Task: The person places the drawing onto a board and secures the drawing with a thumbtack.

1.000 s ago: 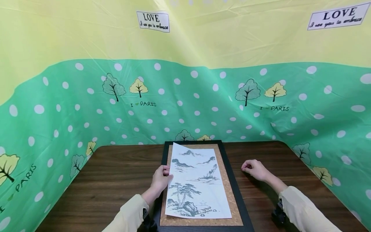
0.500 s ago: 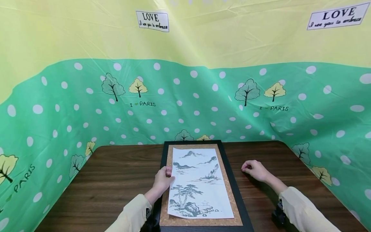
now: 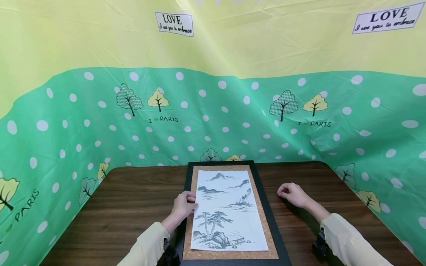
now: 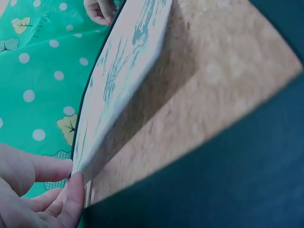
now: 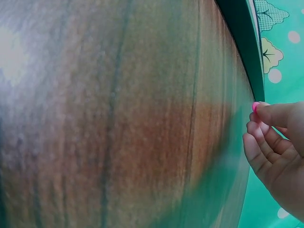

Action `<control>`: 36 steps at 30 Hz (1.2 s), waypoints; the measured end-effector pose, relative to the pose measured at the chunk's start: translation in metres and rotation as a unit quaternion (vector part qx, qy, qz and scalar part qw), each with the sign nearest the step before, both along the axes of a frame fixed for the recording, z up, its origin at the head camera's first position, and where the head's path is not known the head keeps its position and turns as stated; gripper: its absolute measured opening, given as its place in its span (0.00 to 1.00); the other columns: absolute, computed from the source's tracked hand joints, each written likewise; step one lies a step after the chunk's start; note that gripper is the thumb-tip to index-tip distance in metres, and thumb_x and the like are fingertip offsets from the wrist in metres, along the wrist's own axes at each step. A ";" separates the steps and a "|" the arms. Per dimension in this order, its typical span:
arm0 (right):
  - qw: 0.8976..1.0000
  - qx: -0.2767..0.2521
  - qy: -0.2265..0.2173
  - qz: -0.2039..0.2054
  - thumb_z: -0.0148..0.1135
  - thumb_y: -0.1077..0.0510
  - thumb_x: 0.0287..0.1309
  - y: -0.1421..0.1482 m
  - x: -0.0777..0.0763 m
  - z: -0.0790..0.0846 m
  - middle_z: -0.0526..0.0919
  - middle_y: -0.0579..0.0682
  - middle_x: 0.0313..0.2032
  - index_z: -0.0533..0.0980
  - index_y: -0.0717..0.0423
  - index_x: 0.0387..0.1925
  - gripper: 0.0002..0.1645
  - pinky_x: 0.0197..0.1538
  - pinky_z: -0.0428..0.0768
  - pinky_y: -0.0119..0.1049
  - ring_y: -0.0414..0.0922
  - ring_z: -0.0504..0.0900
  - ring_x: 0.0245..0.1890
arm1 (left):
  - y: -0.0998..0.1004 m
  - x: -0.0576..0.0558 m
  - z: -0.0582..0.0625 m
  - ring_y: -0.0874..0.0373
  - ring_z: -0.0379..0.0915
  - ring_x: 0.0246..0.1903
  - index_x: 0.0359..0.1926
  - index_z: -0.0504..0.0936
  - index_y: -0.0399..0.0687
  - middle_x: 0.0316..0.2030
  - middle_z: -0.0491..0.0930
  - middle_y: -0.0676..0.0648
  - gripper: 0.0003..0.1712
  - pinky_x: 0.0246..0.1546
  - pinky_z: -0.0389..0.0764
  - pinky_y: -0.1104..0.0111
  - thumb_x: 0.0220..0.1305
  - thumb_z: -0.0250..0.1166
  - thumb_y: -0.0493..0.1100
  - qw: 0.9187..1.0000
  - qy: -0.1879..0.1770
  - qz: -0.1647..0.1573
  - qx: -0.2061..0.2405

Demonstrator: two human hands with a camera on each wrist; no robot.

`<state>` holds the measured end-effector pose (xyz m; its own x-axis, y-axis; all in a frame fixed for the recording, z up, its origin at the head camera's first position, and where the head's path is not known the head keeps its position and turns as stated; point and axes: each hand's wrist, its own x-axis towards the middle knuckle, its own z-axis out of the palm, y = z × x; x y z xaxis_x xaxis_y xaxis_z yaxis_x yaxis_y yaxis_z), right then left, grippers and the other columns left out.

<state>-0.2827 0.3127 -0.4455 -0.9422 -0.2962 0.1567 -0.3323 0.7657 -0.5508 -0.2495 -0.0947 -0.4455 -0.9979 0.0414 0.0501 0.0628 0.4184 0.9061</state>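
- Your left hand [image 3: 183,207] pinches the left edge of the sheet of paper [image 3: 229,207], about midway along its length, between thumb and fingers.
- That sheet, printed with mountains, trees and rocks, lies over the cork panel [image 3: 233,255], inside the black frame [image 3: 267,207]; the left wrist view shows you one of its edges raised off the cork, with a shadow beneath.
- Your right hand [image 3: 294,194] is to the right of the frame, apart from it, with thumb and fingertips together, pinching a small pink object [image 5: 255,107]; most of that object is hidden, so you cannot tell its shape.
- Under the frame you have the dark wood counter [image 3: 133,192].
- Behind the counter you see the green and yellow cloth [image 3: 226,111] with dots, trees and lettering.
- Both your sleeves [image 3: 349,236] are cream.
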 end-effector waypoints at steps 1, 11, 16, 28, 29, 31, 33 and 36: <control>1.000 0.001 0.001 0.002 0.56 0.68 0.55 0.000 0.000 0.000 0.77 0.47 0.26 0.78 0.61 0.28 0.05 0.28 0.71 0.31 0.40 0.70 0.25 | -0.002 0.000 0.001 0.56 0.74 0.28 0.44 0.73 0.27 0.35 0.76 0.37 0.19 0.24 0.79 0.66 0.49 0.63 0.26 1.000 0.001 -0.002 0.001; 1.000 0.004 0.002 0.011 0.57 0.68 0.55 0.001 -0.004 0.004 0.77 0.47 0.25 0.78 0.62 0.28 0.04 0.26 0.71 0.31 0.39 0.70 0.24 | -0.036 -0.009 0.009 0.46 0.72 0.42 0.51 0.71 0.30 0.43 0.74 0.37 0.28 0.41 0.74 0.56 0.47 0.68 0.34 0.987 0.060 -0.044 -0.142; 1.000 0.005 0.002 0.013 0.56 0.68 0.55 -0.004 -0.005 0.009 0.78 0.48 0.26 0.77 0.62 0.29 0.04 0.28 0.72 0.32 0.41 0.71 0.25 | -0.051 -0.013 0.003 0.44 0.69 0.48 0.56 0.67 0.30 0.48 0.73 0.38 0.37 0.46 0.71 0.53 0.44 0.71 0.35 0.985 0.043 -0.071 -0.150; 1.000 -0.001 0.017 0.012 0.56 0.68 0.56 -0.019 -0.023 0.026 0.78 0.50 0.26 0.77 0.66 0.30 0.04 0.28 0.71 0.34 0.42 0.71 0.26 | -0.066 -0.016 -0.007 0.46 0.69 0.47 0.56 0.68 0.29 0.48 0.74 0.39 0.39 0.45 0.71 0.56 0.42 0.73 0.39 0.982 0.010 -0.129 -0.140; 1.000 -0.001 0.018 0.011 0.56 0.68 0.56 -0.020 -0.025 0.028 0.78 0.50 0.26 0.77 0.66 0.31 0.05 0.28 0.71 0.34 0.42 0.70 0.25 | -0.066 -0.016 -0.007 0.46 0.69 0.47 0.56 0.68 0.30 0.48 0.74 0.39 0.39 0.46 0.71 0.56 0.42 0.73 0.39 0.982 0.006 -0.128 -0.137; 1.000 -0.001 0.020 0.010 0.56 0.68 0.56 -0.022 -0.030 0.032 0.78 0.52 0.26 0.77 0.67 0.31 0.05 0.27 0.71 0.34 0.43 0.70 0.25 | -0.066 -0.015 -0.007 0.47 0.68 0.47 0.56 0.68 0.30 0.48 0.74 0.39 0.39 0.46 0.71 0.56 0.42 0.73 0.40 0.983 0.005 -0.128 -0.133; 1.000 0.002 0.023 0.010 0.56 0.68 0.56 -0.024 -0.034 0.037 0.78 0.52 0.26 0.77 0.67 0.31 0.05 0.27 0.71 0.35 0.42 0.70 0.24 | -0.065 -0.016 -0.008 0.47 0.69 0.47 0.56 0.69 0.29 0.48 0.74 0.39 0.39 0.46 0.71 0.55 0.42 0.73 0.40 0.983 0.007 -0.128 -0.131; 1.000 0.003 0.022 0.012 0.56 0.67 0.57 -0.030 -0.038 0.043 0.77 0.53 0.27 0.77 0.67 0.31 0.05 0.27 0.71 0.35 0.43 0.70 0.24 | -0.065 -0.016 -0.009 0.47 0.69 0.47 0.56 0.69 0.30 0.48 0.74 0.39 0.39 0.47 0.70 0.55 0.42 0.73 0.40 0.984 0.007 -0.126 -0.128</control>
<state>-0.3210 0.2826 -0.4022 -0.9270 -0.3192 0.1970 -0.3746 0.7602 -0.5308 -0.2657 -0.1596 -0.4542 -0.9538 0.2998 0.0187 0.2047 0.6030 0.7710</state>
